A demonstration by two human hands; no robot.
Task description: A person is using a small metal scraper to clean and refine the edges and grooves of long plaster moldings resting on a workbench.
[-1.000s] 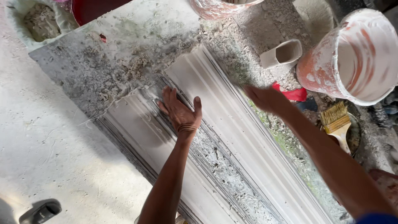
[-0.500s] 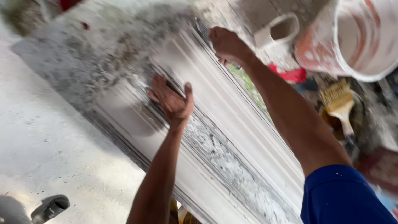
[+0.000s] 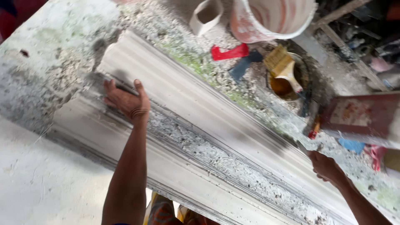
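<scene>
Head view: your left hand (image 3: 127, 102) lies flat, fingers spread, on the left end of the white moulding (image 3: 200, 125), which runs from upper left to lower right across the tabletop (image 3: 41, 83). Right hand (image 3: 327, 166) curls at its lower-right edge; grip unclear. Moulding looks cast, with rough crumbs in its centre channel, so cleaning seems unfinished. Upper right: bucket (image 3: 271, 18), inside paint-streaked; small cup (image 3: 206, 16), seemingly empty; brush (image 3: 283, 68) over a tin of brown liquid.
</scene>
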